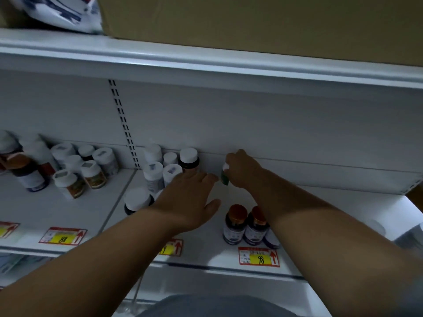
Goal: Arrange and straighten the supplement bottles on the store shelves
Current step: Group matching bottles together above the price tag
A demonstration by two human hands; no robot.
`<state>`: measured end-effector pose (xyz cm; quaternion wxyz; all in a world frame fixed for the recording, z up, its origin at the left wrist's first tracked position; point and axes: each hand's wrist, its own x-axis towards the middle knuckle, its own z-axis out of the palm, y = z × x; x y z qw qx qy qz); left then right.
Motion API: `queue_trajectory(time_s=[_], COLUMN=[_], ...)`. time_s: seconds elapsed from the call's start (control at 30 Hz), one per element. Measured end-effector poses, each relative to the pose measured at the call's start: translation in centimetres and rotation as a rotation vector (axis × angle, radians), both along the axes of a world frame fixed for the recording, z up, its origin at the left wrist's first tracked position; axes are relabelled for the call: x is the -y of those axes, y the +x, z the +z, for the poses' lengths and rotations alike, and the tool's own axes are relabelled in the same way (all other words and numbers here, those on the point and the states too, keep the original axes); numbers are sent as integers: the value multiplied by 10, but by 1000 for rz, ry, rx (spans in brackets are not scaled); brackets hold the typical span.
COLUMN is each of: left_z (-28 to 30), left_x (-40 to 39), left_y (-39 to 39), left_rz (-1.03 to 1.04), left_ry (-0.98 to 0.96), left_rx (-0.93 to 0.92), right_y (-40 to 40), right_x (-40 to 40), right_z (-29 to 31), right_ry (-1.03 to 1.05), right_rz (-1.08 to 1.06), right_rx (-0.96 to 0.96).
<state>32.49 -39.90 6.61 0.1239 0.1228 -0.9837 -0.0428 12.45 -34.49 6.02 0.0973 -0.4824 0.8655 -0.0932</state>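
Observation:
My right hand (242, 169) grips a small green bottle with a white cap (225, 176) near the back wall of the white shelf (320, 202). My left hand (190, 197) lies flat with straight fingers, fingertips against a cluster of white-capped bottles (160, 172). A dark bottle with a white cap (189, 158) stands at the back of that cluster. Another white-capped dark bottle (136, 200) stands just left of my left wrist. Two dark bottles with orange-red caps (246, 224) stand at the shelf front under my right forearm.
More bottles (75, 170) crowd the left shelf section, some tilted. Price tags (63, 235) (258, 257) line the shelf's front edge. A slotted upright (124, 124) divides the back wall. A cardboard box (251, 26) sits on the upper shelf.

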Motion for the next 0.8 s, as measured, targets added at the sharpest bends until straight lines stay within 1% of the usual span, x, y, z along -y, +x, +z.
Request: queue_trajectory(time_s=[0.13,0.23,0.33,0.4,0.53,0.6,0.63,0.73,0.77,0.8], left_z=[2,0,-2,-3,-1,1,3,6,8,8], left_x=[15,20,22,22,15,5,0,-18,-25,-32], left_y=[-3,-6,-6,-5,-3,1,5,19,24,28], left_rz=[-36,-48,-52,-50,10,80,124,203,213,225], left_ry=[-47,-52,-29,8,119,171,195,268,283,292], left_rx=[1,5,-9,-28,-80,-137,-180,-325,-368,-402], right_y=[5,3,-2,-5,-6,0,5,21,26,32], right_x=[7,12,12,6,-18,-30,-36,-55,-61,-66], right_z=[-8,-11,-12,-11,-3,9,15,35,41,45], right_ry=[-85,-75,-93,-145,-379,-512,-582,-737,-764,-781], right_rz=[-4,-6,-8,-15,-57,-108,-137,-170,-168,-167], right_rx=[-105,-109,-53,26,225,397,541,1067,1201,1289])
